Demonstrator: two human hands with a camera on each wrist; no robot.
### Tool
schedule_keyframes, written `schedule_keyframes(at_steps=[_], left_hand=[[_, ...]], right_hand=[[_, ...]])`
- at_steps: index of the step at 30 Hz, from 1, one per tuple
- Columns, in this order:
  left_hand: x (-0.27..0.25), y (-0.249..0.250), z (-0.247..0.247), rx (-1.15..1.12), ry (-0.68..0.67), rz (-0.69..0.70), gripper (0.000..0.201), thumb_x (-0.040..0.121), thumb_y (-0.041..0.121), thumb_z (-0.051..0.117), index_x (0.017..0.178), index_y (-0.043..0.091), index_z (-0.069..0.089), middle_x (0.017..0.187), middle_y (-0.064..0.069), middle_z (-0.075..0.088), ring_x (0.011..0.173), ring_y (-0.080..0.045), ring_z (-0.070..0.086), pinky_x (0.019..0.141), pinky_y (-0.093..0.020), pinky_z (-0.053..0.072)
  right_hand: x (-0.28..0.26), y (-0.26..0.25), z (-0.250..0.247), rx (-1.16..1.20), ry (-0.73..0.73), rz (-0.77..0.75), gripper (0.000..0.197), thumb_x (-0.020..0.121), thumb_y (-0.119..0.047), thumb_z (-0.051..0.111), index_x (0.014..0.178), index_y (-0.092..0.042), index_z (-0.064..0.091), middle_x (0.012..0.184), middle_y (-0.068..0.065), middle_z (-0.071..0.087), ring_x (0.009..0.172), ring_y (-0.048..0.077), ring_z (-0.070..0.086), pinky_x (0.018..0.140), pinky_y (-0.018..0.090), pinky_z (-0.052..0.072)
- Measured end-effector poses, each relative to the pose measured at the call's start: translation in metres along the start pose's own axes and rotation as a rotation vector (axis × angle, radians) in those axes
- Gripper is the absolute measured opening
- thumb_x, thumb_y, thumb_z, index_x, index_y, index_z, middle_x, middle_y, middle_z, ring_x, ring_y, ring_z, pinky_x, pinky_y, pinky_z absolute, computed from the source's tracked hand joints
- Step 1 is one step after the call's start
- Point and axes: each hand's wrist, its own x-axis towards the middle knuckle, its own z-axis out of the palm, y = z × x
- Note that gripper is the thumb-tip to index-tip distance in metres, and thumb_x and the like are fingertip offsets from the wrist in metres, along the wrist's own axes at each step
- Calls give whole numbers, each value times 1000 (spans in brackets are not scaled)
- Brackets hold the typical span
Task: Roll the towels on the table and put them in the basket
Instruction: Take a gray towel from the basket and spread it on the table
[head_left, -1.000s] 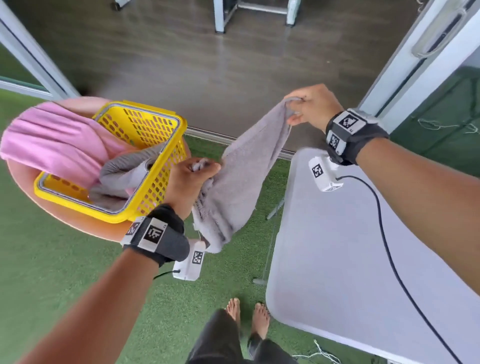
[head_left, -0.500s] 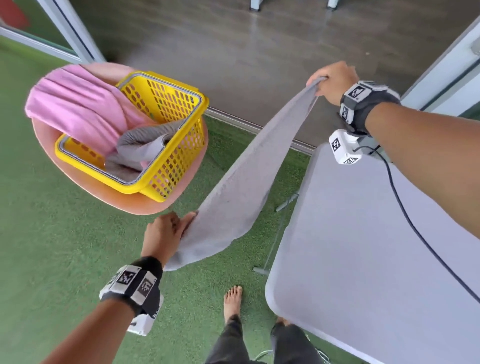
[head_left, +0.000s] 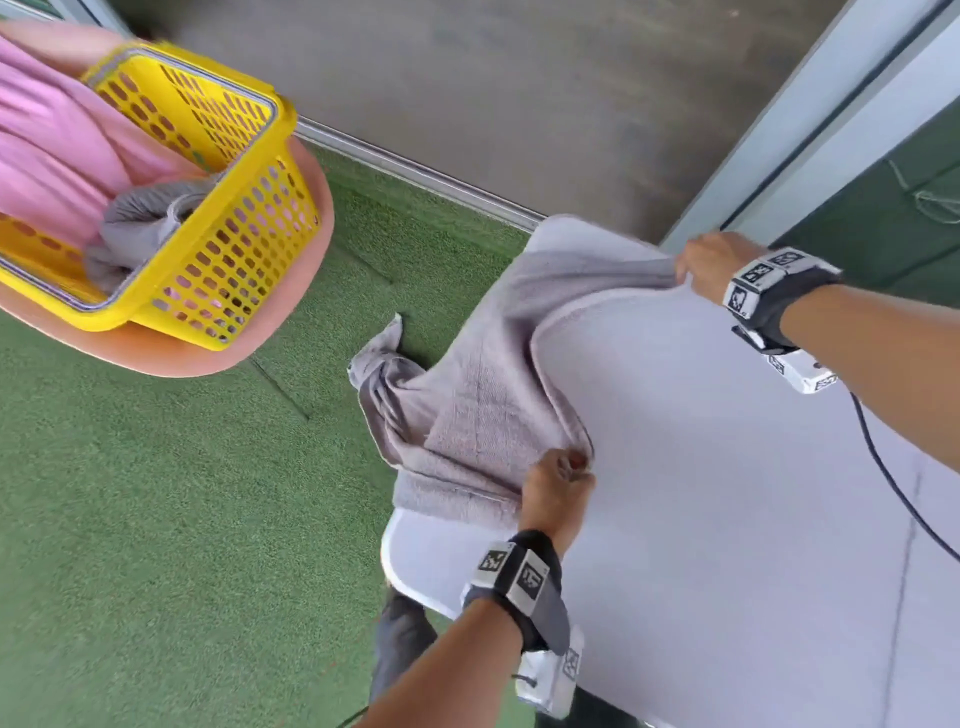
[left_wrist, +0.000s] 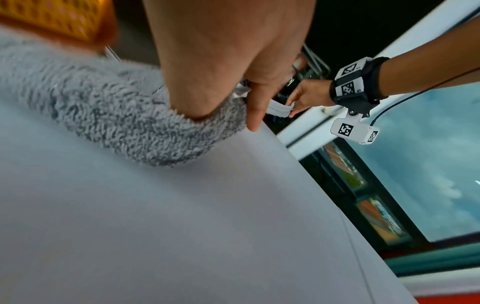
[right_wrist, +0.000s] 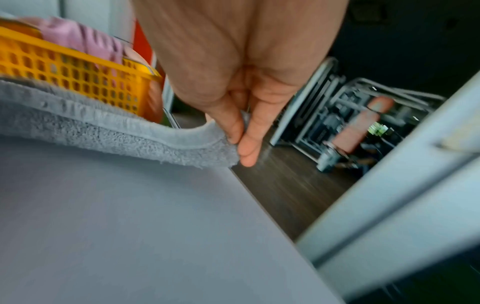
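From the head view, the grey towel (head_left: 483, 410) that hung stretched in the air between the hands half a second ago now lies partly on the desk (head_left: 727, 519), its outer part spilling over the desk edge to the left of both hands. The left hand (head_left: 558, 493) pinches the near corner against the desk; the right hand (head_left: 714, 262) pinches the far corner, well apart from the left. That suggests the spreading step is under way and rolling has not begun. The yellow basket (head_left: 218, 244), far to the left of the left hand, already holds a rolled grey towel (head_left: 137, 234) with a pink towel (head_left: 57, 150) draped over it.

In the left wrist view, the left hand (left_wrist: 228, 67) presses thumb and finger onto the fluffy towel edge (left_wrist: 116, 115); the right hand (left_wrist: 305, 98) beyond it grips a hem.

In the right wrist view, the right hand (right_wrist: 241, 72) nips the towel corner (right_wrist: 182, 144) just above the desk.

No brand or readable writing shows; the wrist bands carry only black-and-white square markers.
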Motion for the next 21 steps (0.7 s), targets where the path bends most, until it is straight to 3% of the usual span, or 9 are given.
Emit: schedule_keyframes(at_steps=[2, 5, 7, 8, 10, 13, 15, 17, 21], left_hand=[[-9, 4, 72, -12, -184, -69, 17, 80, 10, 64, 77, 23, 53, 66, 6, 47, 60, -12, 42, 57, -25, 36], [-40, 24, 152, -13, -673, -105, 19, 75, 27, 70, 90, 34, 62, 78, 0, 53, 62, -16, 46, 49, -23, 37], [-55, 38, 174, 120, -922, -27, 38, 88, 30, 65, 124, 29, 55, 106, -4, 63, 77, -17, 58, 52, -16, 48], [-58, 43, 174, 209, -938, 51, 48, 92, 33, 60, 136, 21, 47, 121, -7, 60, 93, -20, 60, 67, -17, 52], [-47, 36, 157, 531, -682, 345, 58, 88, 46, 53, 136, 14, 47, 135, -10, 52, 119, -24, 50, 98, -34, 44], [-4, 13, 105, 1063, -344, 602, 69, 81, 51, 61, 142, 26, 39, 152, -11, 26, 140, -29, 22, 113, -55, 20], [25, -4, 67, 1346, -392, 698, 95, 72, 61, 67, 150, 35, 19, 159, -10, -2, 146, -31, -2, 115, -59, 0], [46, -23, 46, 1514, -454, 819, 111, 65, 74, 63, 152, 35, 4, 158, -12, -15, 144, -34, -13, 112, -60, -8], [44, -56, 47, 1544, -428, 836, 118, 66, 86, 47, 151, 29, -11, 155, -14, -26, 139, -40, -27, 106, -63, -17]], right_hand=[[-18, 64, 24, -27, -36, 130, 26, 85, 2, 52, 107, 7, 64, 108, 30, 61, 101, 44, 60, 86, 45, 51], [-55, 156, 57, -99, -137, 357, 37, 66, -1, 70, 101, 5, 62, 98, 25, 59, 96, 44, 61, 81, 47, 53], [-75, 190, 79, -73, -119, 453, 40, 70, -12, 71, 106, 3, 63, 109, 27, 58, 109, 45, 54, 93, 58, 43], [-81, 196, 90, -42, -60, 474, 38, 80, -16, 64, 113, 2, 61, 121, 28, 54, 119, 46, 47, 99, 63, 35], [-82, 188, 106, 53, 27, 394, 40, 90, -19, 53, 126, -2, 52, 137, 25, 44, 128, 43, 38, 104, 63, 29], [-80, 141, 131, 290, -46, 99, 62, 95, -43, 50, 147, -17, 30, 157, 13, 20, 140, 35, 25, 112, 53, 25], [-82, 111, 158, 380, -177, 49, 83, 87, -69, 43, 152, -33, 6, 160, 0, -10, 147, 31, -1, 116, 57, 6], [-92, 90, 182, 420, -261, 88, 93, 76, -84, 37, 144, -49, -15, 147, -13, -38, 142, 27, -25, 110, 61, -11], [-122, 72, 212, 390, -202, 126, 87, 77, -86, 24, 140, -51, -24, 144, -15, -43, 138, 27, -34, 106, 62, -17]])
